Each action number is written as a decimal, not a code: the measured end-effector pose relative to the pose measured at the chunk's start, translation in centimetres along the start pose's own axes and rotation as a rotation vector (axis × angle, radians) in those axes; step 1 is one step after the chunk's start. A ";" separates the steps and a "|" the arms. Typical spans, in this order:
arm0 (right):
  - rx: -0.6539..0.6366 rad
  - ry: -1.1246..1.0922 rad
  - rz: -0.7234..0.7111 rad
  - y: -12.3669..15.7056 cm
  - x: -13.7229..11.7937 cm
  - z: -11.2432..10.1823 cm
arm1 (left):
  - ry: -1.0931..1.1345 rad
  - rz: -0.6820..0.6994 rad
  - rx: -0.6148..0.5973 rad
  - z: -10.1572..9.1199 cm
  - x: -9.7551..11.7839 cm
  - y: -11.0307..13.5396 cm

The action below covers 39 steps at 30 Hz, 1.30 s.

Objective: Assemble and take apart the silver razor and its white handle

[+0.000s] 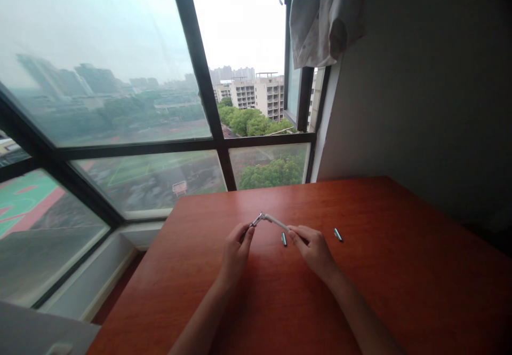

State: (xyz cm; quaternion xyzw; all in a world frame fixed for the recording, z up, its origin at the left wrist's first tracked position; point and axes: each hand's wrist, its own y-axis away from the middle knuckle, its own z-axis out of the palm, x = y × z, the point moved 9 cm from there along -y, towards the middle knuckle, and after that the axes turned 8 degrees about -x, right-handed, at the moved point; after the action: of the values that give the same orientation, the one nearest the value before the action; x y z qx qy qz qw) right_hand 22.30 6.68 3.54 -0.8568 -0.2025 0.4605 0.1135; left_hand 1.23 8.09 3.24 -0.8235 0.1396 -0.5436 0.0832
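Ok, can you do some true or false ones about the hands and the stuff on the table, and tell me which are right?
1. The left hand holds a silver tool. True.
2. The right hand is flat on the table. False: the right hand grips a pale stick.
3. Two small green-and-white pieces lie on the table. True.
4. Those two pieces are touching each other. False: they lie apart.
5. A pale cloth hangs by the window. True.
6. The tabletop is blue. False: it is reddish-brown.
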 end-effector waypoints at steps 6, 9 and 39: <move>0.021 0.022 -0.006 0.0 0.0 0.0 | 0.060 -0.011 -0.037 0.4 -0.3 -0.1; 0.033 0.045 -0.002 0.1 0.0 -0.2 | 0.073 -0.041 -0.033 0.4 -0.6 -0.1; 0.021 0.007 -0.032 0.0 -0.8 -0.1 | 0.107 -0.071 -0.031 0.2 -0.3 -0.1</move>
State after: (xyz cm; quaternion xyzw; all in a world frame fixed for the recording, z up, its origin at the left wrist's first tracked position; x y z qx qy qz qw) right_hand 22.03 6.29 4.18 -0.8539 -0.2110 0.4575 0.1307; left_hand 1.30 8.29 2.90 -0.7989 0.1230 -0.5872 0.0435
